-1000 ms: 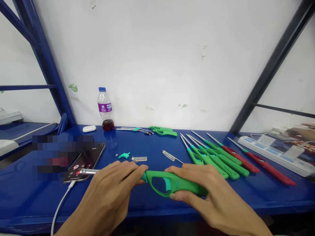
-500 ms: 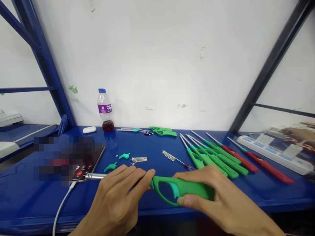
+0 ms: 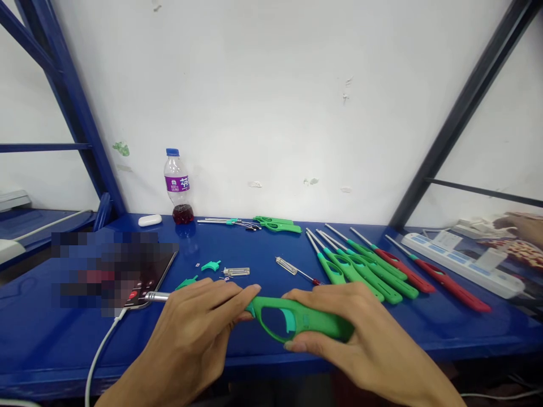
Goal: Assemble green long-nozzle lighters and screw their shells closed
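Both my hands hold one green long-nosed lighter (image 3: 292,320) just above the front of the blue bench (image 3: 237,249). My right hand (image 3: 352,333) wraps its green handle with the teal trigger. My left hand (image 3: 199,328) pinches the lighter where the handle meets the metal tube (image 3: 156,296), which pokes out to the left over a phone (image 3: 146,280). Small teal parts (image 3: 211,265) and a small metal piece (image 3: 236,272) lie just beyond my left hand.
A row of green and red lighters (image 3: 373,265) lies to the right. A drink bottle (image 3: 177,187), a white earbud case (image 3: 150,220) and more green parts (image 3: 275,224) stand by the wall. A white power strip (image 3: 458,263) lies far right; a white cable (image 3: 99,353) runs from the phone.
Both hands shifted the lighter slightly right half a second ago, then back left. The grip of each hand is the same.
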The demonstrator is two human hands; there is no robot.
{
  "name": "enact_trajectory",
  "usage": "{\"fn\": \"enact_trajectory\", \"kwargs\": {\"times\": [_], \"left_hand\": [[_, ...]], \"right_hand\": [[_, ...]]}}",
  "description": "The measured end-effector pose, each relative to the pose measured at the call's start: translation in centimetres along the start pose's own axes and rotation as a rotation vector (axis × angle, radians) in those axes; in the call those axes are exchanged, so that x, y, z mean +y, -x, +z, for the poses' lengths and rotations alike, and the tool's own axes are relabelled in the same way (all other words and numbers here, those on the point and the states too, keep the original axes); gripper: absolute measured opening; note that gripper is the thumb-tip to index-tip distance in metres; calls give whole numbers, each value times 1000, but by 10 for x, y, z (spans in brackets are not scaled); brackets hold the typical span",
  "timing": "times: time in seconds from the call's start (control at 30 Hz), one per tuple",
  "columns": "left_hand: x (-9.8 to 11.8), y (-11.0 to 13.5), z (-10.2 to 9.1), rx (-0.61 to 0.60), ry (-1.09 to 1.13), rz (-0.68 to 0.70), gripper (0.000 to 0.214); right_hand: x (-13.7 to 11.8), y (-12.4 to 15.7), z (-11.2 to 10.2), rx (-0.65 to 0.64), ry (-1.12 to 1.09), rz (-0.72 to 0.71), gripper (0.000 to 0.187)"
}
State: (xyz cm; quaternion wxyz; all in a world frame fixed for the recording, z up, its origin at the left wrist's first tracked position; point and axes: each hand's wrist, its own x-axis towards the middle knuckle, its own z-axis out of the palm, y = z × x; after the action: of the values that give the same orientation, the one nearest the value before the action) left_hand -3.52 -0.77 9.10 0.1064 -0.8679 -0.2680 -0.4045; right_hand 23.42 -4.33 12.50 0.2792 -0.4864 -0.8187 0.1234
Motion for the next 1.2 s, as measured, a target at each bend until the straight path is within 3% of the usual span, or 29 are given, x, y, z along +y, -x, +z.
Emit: {"fn": "enact_trajectory", "kwargs": {"times": [0.2,0.37,0.47,0.57,0.67,0.73,0.8,0.93,1.03,1.2], "left_hand": [[6,0,-3,66,-183,88,43],[-2,4,2,64,-172,54,52],[-4,2,8,91,-140,39,41],[1,-2,13,169,-110,41,34],[5,-4,17,202,-60,40,37],[6,-5,21,210,-46,19,40],[4,-5,25,212,-50,-16,39],[1,-5,37,208,-87,-73,38],[5,-3,47,190,-113,-158,50],[8,6,68,111,-64,-341,59]], "right_hand": [[2,-5,-5,-81,-86,77,32],[4,-6,1,-24,-180,131,34],[8,-7,-2,-16,-474,203,43],[15,-9,-10,-49,-948,248,52],[21,-11,-12,-244,-1367,237,53],[23,-14,-9,-398,-1497,246,56],[24,-15,-5,-450,-1522,270,61],[22,-14,-1,-417,-1511,298,77],[16,-11,-4,-394,-1477,320,87],[10,-7,-16,4,-1363,441,83]]}}
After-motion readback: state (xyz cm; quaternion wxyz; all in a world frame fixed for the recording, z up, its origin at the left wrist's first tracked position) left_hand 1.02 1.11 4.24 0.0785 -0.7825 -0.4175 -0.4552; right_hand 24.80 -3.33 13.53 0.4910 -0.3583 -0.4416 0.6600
